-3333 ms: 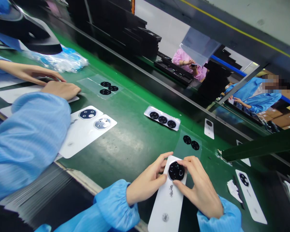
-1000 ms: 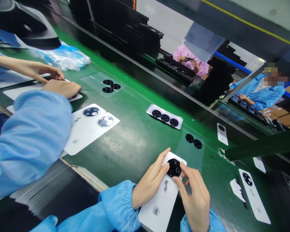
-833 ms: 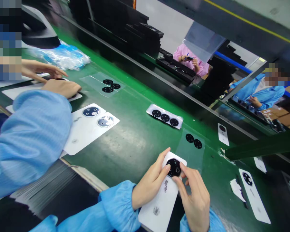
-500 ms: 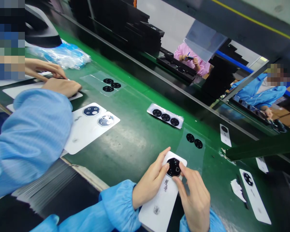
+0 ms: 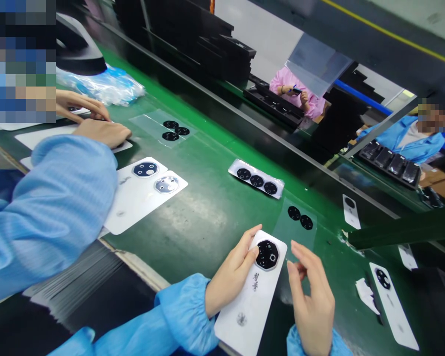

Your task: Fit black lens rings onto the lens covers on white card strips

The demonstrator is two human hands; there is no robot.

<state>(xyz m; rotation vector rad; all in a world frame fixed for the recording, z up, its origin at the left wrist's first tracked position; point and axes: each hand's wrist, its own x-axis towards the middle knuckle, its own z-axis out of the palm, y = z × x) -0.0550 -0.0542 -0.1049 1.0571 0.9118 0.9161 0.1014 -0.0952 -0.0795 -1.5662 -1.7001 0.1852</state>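
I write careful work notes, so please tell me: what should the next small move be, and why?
Probably, the right hand should lightly press the right edge of the black octagonal camera plate. The left hand holds the glossy white rectangular panel, its thumb on the plate's left edge; the right edge is untouched, and full seating cannot be judged.

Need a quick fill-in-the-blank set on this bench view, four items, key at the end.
1. The white panel is held in the camera wearer's ____.
2. The person beyond the bench, at the upper centre of the picture, wears a top coloured ____.
3. The silvery strip on the bench carries ____ black discs.
4. The clear sheet nearest that panel carries ____ black pieces.

Missing words: left hand; pink; three; two.
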